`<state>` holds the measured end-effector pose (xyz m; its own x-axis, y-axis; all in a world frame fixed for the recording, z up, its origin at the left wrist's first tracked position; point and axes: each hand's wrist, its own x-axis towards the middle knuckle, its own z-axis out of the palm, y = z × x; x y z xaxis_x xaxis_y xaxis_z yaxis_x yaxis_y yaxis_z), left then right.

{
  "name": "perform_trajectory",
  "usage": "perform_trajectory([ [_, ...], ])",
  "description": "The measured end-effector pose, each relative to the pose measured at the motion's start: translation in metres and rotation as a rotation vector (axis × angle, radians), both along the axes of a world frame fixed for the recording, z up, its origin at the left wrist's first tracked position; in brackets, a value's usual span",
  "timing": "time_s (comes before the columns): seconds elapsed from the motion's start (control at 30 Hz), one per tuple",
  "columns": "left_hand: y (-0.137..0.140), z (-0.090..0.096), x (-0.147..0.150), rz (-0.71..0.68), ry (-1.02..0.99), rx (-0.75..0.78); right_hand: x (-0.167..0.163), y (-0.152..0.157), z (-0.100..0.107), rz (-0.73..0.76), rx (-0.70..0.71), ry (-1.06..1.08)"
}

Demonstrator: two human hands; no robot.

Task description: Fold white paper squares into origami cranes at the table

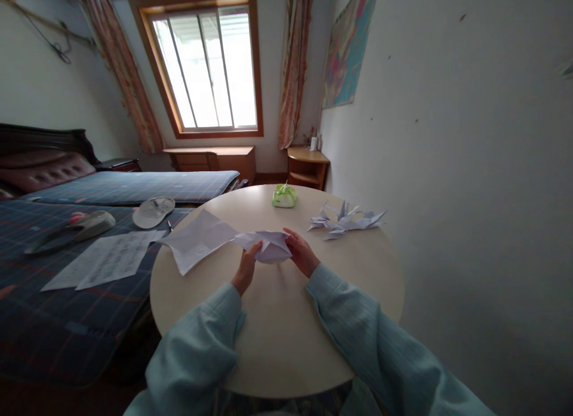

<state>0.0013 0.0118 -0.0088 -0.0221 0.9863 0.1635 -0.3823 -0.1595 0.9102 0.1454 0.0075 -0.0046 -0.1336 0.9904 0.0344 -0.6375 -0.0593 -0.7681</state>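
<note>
A partly folded sheet of white paper (274,245) is held up over the round table between my two hands. My left hand (247,265) grips its lower left side, the thumb lying on the paper. On the right edge, my right hand (302,252) pinches the paper between thumb and fingers. Some of the fingers are hidden behind the folds. To the left, a creased white sheet (199,240) lies partly over the table's edge, close to the paper in my hands. Several folded paper shapes with pointed tips (344,220) sit in a cluster at the right.
A green tissue pack (284,196) stands near the far edge of the round table (277,344). Left of the table, a bed (111,332) bears printed sheets (107,258), a white cap (153,212) and a grey bag-like item (76,230). A white wall (470,195) rises on the right.
</note>
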Motion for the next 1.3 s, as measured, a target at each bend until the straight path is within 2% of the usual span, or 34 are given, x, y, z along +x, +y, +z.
perform_trajectory([
  [0.33, -0.0013, 0.0073, 0.0002, 0.09, -0.166, -0.144, 0.0015, 0.0058, -0.0068, -0.024, -0.006, 0.01],
  [0.73, 0.0027, 0.0048, -0.0009, 0.193, -0.134, -0.08, 0.0046, 0.0038, -0.004, -0.082, -0.031, 0.059],
  [0.97, 0.0009, 0.0065, 0.0006, 0.191, -0.165, -0.082, 0.0055, 0.0015, -0.0003, -0.033, -0.032, 0.076],
  [1.13, 0.0013, 0.0068, 0.0009, 0.183, -0.19, -0.078, 0.0041, -0.0003, 0.0002, -0.007, -0.023, -0.002],
  [1.23, 0.0043, 0.0048, -0.0012, 0.185, -0.161, -0.08, 0.0049, 0.0003, -0.0006, -0.07, -0.045, -0.101],
  [1.3, 0.0069, 0.0026, -0.0031, 0.237, -0.132, -0.054, 0.0058, 0.0007, 0.0, -0.14, -0.05, -0.163],
])
